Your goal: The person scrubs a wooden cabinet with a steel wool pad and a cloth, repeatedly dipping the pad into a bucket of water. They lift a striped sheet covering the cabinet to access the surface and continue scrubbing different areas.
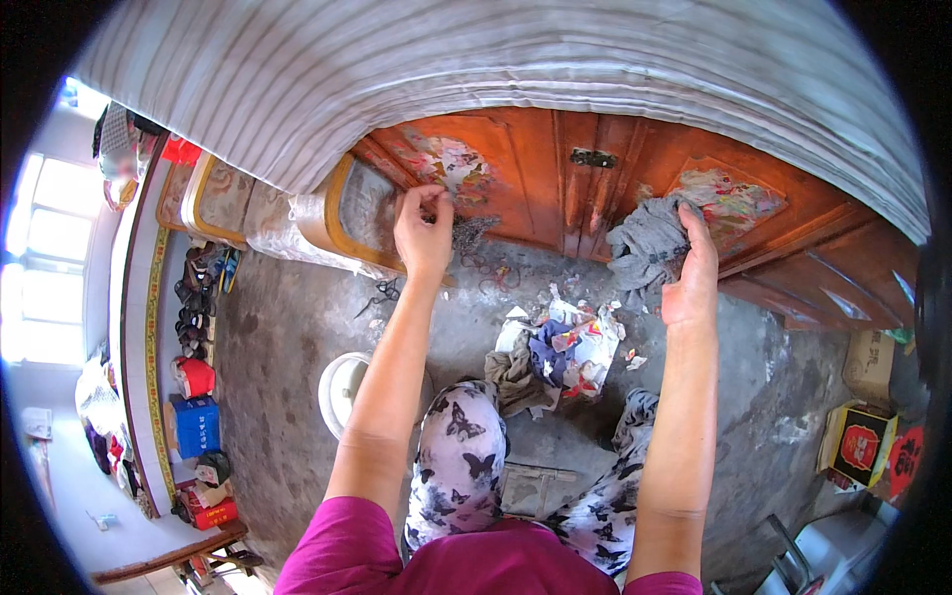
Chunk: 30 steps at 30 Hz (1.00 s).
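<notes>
My right hand (691, 268) grips a bunched grey cloth (640, 248) against the lower part of a reddish-brown wooden cabinet door (620, 174). Torn, colourful paper scraps (729, 198) cling to the panel beside it. My left hand (424, 235) is raised at the other door panel, fingers curled in a pinch. What sits between those fingers is too small to tell. Just right of it hangs a dark, mesh-like piece (473, 231); whether the hand holds it cannot be made out. More stuck paper (451, 164) shows above the left hand.
Paper scraps and rags form a pile (570, 347) on the grey floor (288, 327) before my knees. A white lidded bucket (340, 392) stands left of my leg. A pale striped cloth (555, 50) drapes over the cabinet top. Boxes (861, 441) line the right side; shoes (193, 297) the left.
</notes>
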{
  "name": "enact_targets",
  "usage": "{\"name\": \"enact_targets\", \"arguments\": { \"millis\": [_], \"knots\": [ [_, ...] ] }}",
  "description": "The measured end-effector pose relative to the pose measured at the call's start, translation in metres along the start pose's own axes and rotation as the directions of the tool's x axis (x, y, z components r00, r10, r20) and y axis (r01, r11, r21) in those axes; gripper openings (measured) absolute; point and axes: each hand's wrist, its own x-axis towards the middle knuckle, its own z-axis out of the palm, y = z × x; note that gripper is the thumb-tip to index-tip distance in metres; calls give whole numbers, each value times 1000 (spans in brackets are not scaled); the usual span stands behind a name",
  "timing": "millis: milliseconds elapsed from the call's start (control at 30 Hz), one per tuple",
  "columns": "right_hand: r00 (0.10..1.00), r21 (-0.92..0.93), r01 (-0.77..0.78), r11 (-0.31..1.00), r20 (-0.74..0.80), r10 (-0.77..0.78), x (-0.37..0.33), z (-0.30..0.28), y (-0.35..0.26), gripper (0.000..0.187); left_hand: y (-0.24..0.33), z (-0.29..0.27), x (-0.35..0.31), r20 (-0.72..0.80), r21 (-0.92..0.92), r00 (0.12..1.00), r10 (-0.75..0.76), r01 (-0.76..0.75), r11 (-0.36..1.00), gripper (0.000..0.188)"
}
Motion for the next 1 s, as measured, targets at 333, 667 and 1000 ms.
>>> {"name": "enact_targets", "arguments": {
  "millis": [333, 667, 1000],
  "knots": [
    [999, 10, -8, 1000, 48, 7, 10, -10, 5, 42, 10, 11, 9, -152, -83, 966, -210, 199, 976, 38],
    [1000, -9, -2, 1000, 5, 2, 0, -1, -1, 44, 1, 20, 14, -286, -14, 931, -225, 231, 973, 27],
    [1000, 1, 11, 1000, 22, -11, -2, 2, -1, 38, 15, 10, 22, -272, 100, 923, -273, 310, 946, 18]
  ]
}}
